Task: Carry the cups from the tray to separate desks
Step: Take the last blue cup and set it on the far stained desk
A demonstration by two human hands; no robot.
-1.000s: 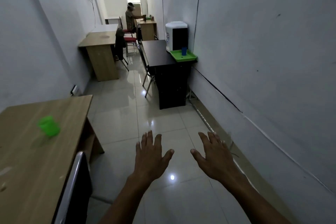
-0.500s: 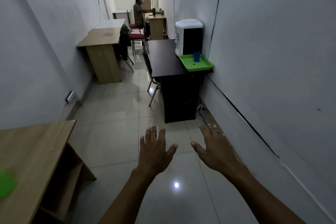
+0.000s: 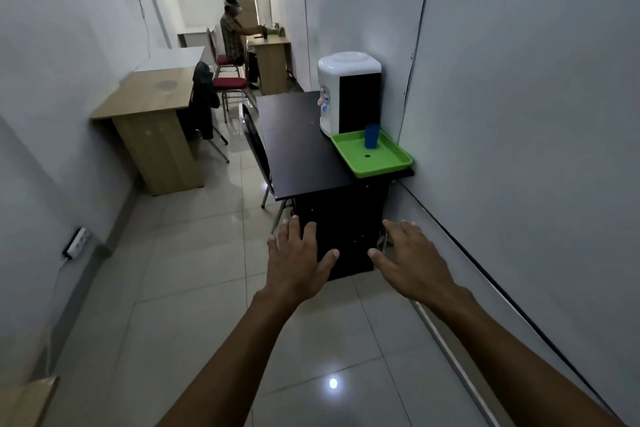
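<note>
A blue cup [image 3: 372,135] stands upright on a green tray [image 3: 384,163] at the near right corner of a black desk [image 3: 294,146], beside a white water dispenser [image 3: 348,90]. My left hand [image 3: 298,260] and my right hand [image 3: 412,260] are held out in front of me, palms down, fingers apart, both empty. They hover over the floor, in front of the black desk's near end and well below the tray.
A black chair [image 3: 258,149] is tucked at the black desk's left side. A wooden desk [image 3: 152,104] stands along the left wall with red chairs [image 3: 230,85] behind it. A seated person [image 3: 232,31] works at a far desk [image 3: 272,59]. Tiled aisle runs between.
I have moved forward along the aisle; the black desk and tray are much closer. The near wooden desk with the green cup has slipped out of view at the left. Both hands stay empty.
</note>
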